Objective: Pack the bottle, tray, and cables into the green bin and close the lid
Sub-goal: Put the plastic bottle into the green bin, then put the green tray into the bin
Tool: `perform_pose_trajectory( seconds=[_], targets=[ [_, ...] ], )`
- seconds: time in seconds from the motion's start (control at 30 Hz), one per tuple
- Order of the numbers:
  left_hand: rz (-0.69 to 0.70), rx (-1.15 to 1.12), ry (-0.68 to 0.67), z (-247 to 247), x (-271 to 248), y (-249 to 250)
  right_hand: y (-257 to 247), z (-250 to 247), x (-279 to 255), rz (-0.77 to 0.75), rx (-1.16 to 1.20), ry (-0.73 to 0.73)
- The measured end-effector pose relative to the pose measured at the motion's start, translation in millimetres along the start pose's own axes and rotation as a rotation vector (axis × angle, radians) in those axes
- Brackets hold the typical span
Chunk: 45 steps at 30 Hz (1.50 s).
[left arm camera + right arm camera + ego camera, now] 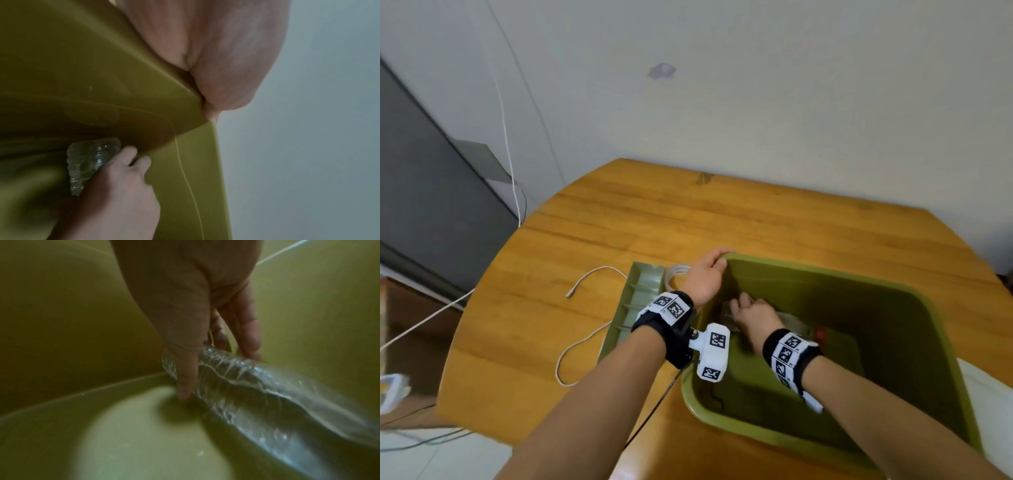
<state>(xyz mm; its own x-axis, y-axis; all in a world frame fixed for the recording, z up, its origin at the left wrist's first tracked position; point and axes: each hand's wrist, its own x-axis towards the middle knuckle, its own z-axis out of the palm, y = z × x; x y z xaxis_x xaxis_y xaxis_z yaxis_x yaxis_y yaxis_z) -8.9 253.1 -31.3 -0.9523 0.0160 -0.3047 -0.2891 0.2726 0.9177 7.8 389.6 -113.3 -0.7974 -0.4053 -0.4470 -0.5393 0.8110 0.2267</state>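
Note:
The green bin (914, 294) stands open on the wooden table. My left hand (705, 274) grips its far left corner rim, fingers curled over the edge. Inside the bin my right hand (753, 313) holds a clear plastic bottle (246, 386) lying near the bin floor, thumb on one side and fingers on the other; its red cap (821, 334) shows by my wrist. A pale green divided tray (635, 301) lies on the table left of the bin. A coiled white cable (674, 274) sits behind the tray, and a loose white cable (578, 346) trails left of it.
The table (722, 219) stands against a white wall. A dark panel (431, 205) and white wires are at the left, beyond the table edge. A white object (986, 394) lies right of the bin. A dark wrist cord (654, 407) hangs beside the bin.

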Motion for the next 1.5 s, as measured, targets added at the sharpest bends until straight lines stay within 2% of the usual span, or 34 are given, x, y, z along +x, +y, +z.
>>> perform_pose_trajectory(
  seconds=[0.1,0.17,0.3,0.37,0.43,0.5,0.6,0.7,0.77,0.83,0.9,1.0,1.1,1.23,1.3,1.37,1.5],
  targets=[
    [0.050,0.032,-0.010,-2.0,-0.2,-1.7,5.2,-0.1,-10.1,-0.044,-0.023,0.105],
    [0.063,0.060,-0.036,-4.4,-0.9,-0.7,6.0,-4.2,-16.0,-0.028,-0.027,0.101],
    [0.100,0.141,-0.133,-17.8,-3.5,-1.9,6.3,-28.5,-28.0,0.055,-0.046,-0.039],
    [0.056,0.123,-0.191,-37.6,-6.3,-10.1,9.7,-59.7,-33.3,0.126,-0.012,-0.149],
    [-0.022,0.072,-0.222,-56.9,-8.6,-18.1,24.1,-92.1,-39.9,0.174,0.051,-0.179],
    [-0.081,-0.047,-0.166,-86.6,-11.5,-34.1,31.2,-131.5,-42.7,0.165,0.107,-0.207],
    [-0.135,-0.235,0.003,-129.9,-13.5,-65.3,29.7,-193.1,-40.4,0.135,0.276,-0.167],
    [-0.196,-0.210,0.155,-166.6,-16.9,-107.4,0.4,-240.3,-17.4,0.058,0.363,-0.037],
    [-0.244,-0.207,0.193,-180.7,-22.0,-132.0,-27.0,-254.1,9.7,0.010,0.435,0.011],
    [-0.275,-0.151,0.178,-190.4,-31.4,-150.6,-58.4,-254.0,40.7,-0.020,0.460,0.003],
    [-0.290,-0.052,0.149,-199.0,-40.2,-167.3,-92.9,-244.5,68.2,-0.028,0.401,-0.067],
    [-0.335,-0.027,0.093,-207.0,-48.1,-190.0,-136.9,-210.7,98.0,0.070,0.355,-0.264],
    [-0.398,-0.106,0.043,-215.1,-52.8,-205.4,-173.4,-172.8,113.4,0.205,0.377,-0.374],
    [-0.457,-0.182,0.042,-227.1,-54.3,-213.7,-205.6,-138.3,120.4,0.434,0.439,-0.245],
    [-0.487,-0.213,0.050,-233.0,-52.7,-219.1,-218.6,-130.8,119.6,0.447,0.356,-0.210],
    [-0.506,-0.249,0.053,-236.7,-50.6,-223.6,-227.2,-126.7,120.3,0.370,0.291,-0.210],
    [-0.531,-0.326,0.058,-239.8,-44.2,-229.8,-229.9,-117.6,127.8,0.391,0.426,-0.240]
  ],
)
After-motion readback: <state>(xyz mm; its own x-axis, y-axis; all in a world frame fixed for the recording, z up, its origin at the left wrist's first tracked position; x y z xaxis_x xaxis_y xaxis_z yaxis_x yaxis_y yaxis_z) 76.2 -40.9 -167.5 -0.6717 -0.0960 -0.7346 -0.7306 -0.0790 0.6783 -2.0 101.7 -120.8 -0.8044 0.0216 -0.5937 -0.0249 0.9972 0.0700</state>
